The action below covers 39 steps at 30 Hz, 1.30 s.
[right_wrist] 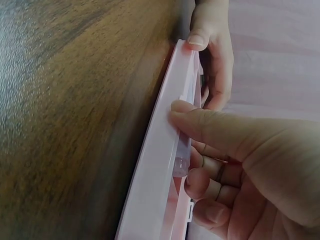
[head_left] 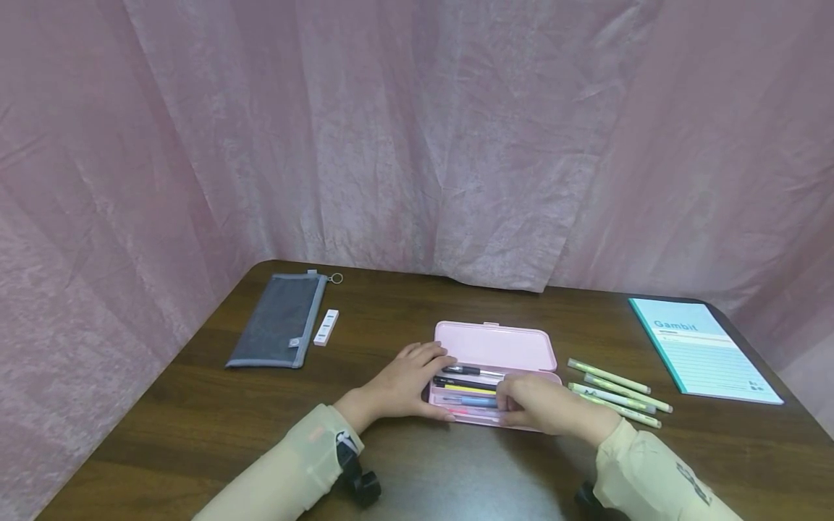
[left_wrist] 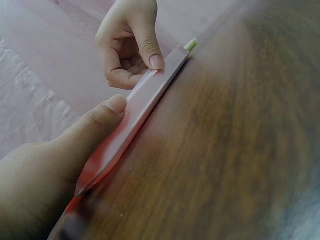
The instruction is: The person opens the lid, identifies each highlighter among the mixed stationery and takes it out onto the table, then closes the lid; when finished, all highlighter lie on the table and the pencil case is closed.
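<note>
An opened pink pencil case (head_left: 495,347) lies on the table, with several pens inside, among them a black pen (head_left: 464,370) and a blue pen (head_left: 478,401). My left hand (head_left: 413,380) grips the case's left end, thumb on the front wall and fingers over the far side. My right hand (head_left: 537,403) is at the right part of the case. In the right wrist view its thumb lies at the front rim and its curled fingers are inside, pinching a translucent purplish pen (right_wrist: 182,155). That pen's far end is hidden.
Right of the case lie several green-and-white pens (head_left: 619,391), then a teal-and-white notebook (head_left: 706,351). On the left are a grey zip pouch (head_left: 276,322) and a small white block (head_left: 326,328). A pink curtain (head_left: 417,145) hangs behind the wooden table (head_left: 195,405).
</note>
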Available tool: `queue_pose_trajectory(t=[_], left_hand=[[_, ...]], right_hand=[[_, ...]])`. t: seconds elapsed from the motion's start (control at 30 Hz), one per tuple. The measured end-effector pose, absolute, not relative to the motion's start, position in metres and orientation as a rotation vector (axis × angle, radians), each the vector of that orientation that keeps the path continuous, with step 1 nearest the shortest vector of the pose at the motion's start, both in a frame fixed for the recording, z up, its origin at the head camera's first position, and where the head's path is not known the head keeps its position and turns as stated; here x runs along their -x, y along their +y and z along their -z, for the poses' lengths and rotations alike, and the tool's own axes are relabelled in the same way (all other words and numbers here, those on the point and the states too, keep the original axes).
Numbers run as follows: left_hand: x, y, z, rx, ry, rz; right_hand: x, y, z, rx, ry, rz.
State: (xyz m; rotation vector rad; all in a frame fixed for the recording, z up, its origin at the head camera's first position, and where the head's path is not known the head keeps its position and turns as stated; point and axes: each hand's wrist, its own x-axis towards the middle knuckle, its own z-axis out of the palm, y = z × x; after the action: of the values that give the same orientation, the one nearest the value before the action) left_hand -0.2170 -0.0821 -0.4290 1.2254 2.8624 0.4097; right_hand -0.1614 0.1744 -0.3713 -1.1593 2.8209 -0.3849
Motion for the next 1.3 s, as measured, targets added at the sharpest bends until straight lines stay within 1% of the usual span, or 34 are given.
queue_pose_trajectory(t=[0.77,1.3], left_hand=[[0.217,-0.080,0.429,-1.231,2.864,-0.409],[0.216,-0.082,0.426,-1.225,2.858,-0.422]], right_hand=[[0.162,0.181,0.359,1.036,2.791,0.443],[0.161,0.196,0.335,0.949,2.801,0.400]])
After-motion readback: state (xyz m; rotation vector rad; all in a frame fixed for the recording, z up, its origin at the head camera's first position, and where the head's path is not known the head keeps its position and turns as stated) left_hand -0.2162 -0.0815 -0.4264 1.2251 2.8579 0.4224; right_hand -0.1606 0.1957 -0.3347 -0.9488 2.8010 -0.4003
